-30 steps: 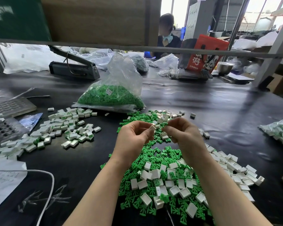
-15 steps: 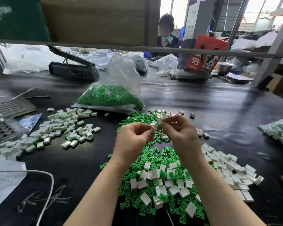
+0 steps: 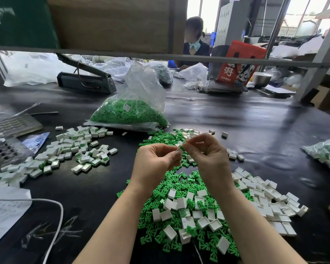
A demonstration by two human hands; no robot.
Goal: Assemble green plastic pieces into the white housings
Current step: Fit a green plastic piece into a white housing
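Black bench. Left hand pinches white housing; right hand pinches green piece against it, fingers curled. Loose pile below wrists; bag beyond hands.

— Where are the hands?

— Both raised over the bench, bare forearms coming up from the bottom edge and converging. The left hand has its fingers curled, thumb and forefinger pinched together at the tips.

— And the other?

— The right hand mirrors it, knuckles up, fingertips meeting the left's. It seems to pinch something small, though the grip is partly hidden.
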